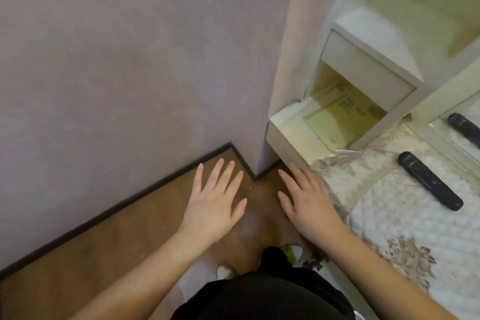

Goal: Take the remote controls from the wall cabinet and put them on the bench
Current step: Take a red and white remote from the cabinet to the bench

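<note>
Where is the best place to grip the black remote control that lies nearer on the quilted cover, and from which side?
Grip the nearer remote control across its narrow middle, coming from above with the right hand, which is open and closest. It lies flat and diagonal on the quilted cover, its long edges free, so thumb and fingers can likely pinch both sides.

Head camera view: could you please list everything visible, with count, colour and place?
remote controls: two, black; one on the quilted cover, the other at the right edge, surface unclear
quilted cover: one, white with beige lace, right
wall cabinet: one, cream, upper right
booklet: one, pale yellow, in the cabinet's lower open shelf
floor: brown, dark skirting
wall: mauve, left
shoes: two, white and green, bottom centre
left hand: open, empty, over the floor
right hand: open, empty, beside the cover
</note>
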Demonstrator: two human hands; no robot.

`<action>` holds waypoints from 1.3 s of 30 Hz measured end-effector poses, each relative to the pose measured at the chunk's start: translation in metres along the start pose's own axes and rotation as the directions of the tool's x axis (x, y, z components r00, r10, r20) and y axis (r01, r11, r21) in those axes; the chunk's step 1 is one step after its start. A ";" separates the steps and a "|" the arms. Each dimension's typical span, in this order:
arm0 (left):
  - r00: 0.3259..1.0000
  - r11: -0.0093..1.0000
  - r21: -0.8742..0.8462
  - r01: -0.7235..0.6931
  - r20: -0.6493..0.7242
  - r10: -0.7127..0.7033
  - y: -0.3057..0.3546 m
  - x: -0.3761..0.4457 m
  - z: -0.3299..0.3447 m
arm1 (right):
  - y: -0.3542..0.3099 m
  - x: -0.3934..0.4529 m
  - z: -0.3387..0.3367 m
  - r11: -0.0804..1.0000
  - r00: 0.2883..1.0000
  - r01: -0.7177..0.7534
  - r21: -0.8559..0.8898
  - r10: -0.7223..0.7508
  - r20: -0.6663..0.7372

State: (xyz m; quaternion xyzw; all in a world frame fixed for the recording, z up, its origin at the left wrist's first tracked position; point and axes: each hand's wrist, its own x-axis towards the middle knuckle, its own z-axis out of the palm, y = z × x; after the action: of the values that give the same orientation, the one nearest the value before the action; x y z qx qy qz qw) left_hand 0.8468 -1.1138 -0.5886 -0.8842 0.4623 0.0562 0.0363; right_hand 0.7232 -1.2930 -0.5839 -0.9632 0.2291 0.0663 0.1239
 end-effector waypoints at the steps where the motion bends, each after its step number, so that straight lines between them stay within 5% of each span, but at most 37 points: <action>1: 0.999 0.999 -0.002 0.032 -0.005 -0.032 -0.010 -0.014 0.000 | -0.016 -0.001 0.000 0.999 0.999 0.039 -0.013 -0.039 -0.001; 13: 0.903 0.893 -0.137 0.428 0.030 -0.428 -0.091 -0.135 0.015 | -0.159 0.017 0.011 0.883 0.883 0.463 -0.077 -0.453 0.120; 18: 0.781 0.759 -0.196 0.621 0.071 -0.621 -0.101 -0.165 0.016 | -0.203 0.026 0.017 0.791 0.788 0.610 -0.048 -0.598 0.145; 24: 0.589 0.560 -0.226 0.797 0.085 -0.804 -0.107 -0.198 -0.002 | -0.255 0.041 0.026 0.602 0.607 0.795 -0.081 -0.784 0.129; 31: 0.258 0.239 -0.158 0.958 0.112 -0.960 -0.103 -0.233 -0.010 | -0.322 0.047 0.038 0.289 0.296 0.955 -0.064 -0.932 0.211; 35: 0.062 0.047 -0.126 0.991 0.119 -0.991 -0.089 -0.261 -0.006 | -0.357 0.026 0.046 0.164 0.166 0.986 -0.027 -0.963 0.212; 39: -0.104 -0.118 -0.100 0.988 0.133 -0.986 -0.067 -0.301 -0.004 | -0.387 -0.016 0.055 -0.036 -0.039 0.999 0.016 -0.972 0.231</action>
State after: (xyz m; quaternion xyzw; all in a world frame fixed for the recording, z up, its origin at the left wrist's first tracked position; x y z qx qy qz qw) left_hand 0.7321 -0.8311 -0.5442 -0.9333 -0.3548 0.0549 -0.0045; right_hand 0.8822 -0.9365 -0.5528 -0.8313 -0.5474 0.0580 0.0773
